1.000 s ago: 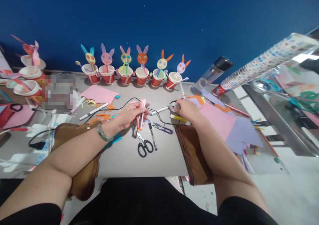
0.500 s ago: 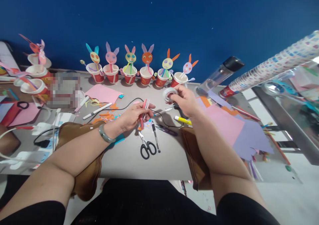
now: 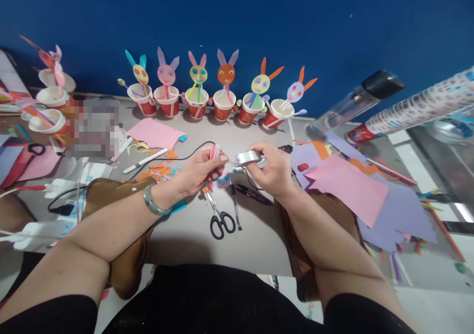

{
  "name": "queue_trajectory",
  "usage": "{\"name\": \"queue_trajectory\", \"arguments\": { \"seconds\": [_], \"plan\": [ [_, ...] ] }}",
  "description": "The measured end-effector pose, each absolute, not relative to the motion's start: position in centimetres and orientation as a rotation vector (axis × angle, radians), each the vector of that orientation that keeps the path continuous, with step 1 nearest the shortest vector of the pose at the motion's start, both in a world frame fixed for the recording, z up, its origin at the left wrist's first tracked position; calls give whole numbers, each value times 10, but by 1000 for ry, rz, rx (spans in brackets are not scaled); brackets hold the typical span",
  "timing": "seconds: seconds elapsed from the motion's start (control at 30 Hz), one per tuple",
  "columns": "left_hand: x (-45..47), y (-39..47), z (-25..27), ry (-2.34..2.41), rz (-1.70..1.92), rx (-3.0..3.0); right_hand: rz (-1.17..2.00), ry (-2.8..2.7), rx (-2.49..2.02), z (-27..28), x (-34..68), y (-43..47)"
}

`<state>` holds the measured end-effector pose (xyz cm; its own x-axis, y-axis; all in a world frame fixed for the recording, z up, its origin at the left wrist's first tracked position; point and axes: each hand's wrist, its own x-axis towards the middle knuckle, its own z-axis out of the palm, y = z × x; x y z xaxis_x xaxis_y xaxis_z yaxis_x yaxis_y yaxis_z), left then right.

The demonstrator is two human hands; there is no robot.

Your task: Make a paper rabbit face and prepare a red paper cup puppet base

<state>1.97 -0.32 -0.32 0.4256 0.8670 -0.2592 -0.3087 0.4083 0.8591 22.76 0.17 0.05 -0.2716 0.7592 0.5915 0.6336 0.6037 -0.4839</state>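
My left hand (image 3: pixel 203 171) is closed around a small bundle of red and white strips (image 3: pixel 215 151), probably straws. A roll of clear tape (image 3: pixel 247 157) is pinched in my right hand (image 3: pixel 272 168), a short gap away from the left. Below the hands lie black-handled scissors (image 3: pixel 222 224), blades pointing away from me, and a pen (image 3: pixel 236 205). A dark slim tool (image 3: pixel 255 194) rests beside the pen. Orange paper scraps (image 3: pixel 161 170) and a white marker (image 3: pixel 145 161) lie left of my left hand.
Along the blue wall stands a row of red paper cups (image 3: pixel 223 108) with paper rabbit heads. A clear bottle (image 3: pixel 351 104) and a long stack of cups (image 3: pixel 414 104) lean at the right. Pink paper (image 3: pixel 348 188) and purple sheets lie there too. Power strips (image 3: pixel 70 220) with cables sit left.
My right hand has come lower and nearer to me with the tape roll, which is now turned edge-on. My left hand still grips the strips. The view has shifted slightly.
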Motion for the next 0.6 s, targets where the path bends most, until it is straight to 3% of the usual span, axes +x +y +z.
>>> {"name": "queue_trajectory", "arguments": {
  "seconds": [0.3,0.5,0.6],
  "plan": [
    [18,-8,-1,841,698,896,-61,-2123,-978,-6,227,0],
    [18,-9,0,783,743,926,27,-2239,-1077,-5,226,1],
    [16,-9,-4,764,767,965,214,-2179,-1096,-3,225,2]
  ]
}}
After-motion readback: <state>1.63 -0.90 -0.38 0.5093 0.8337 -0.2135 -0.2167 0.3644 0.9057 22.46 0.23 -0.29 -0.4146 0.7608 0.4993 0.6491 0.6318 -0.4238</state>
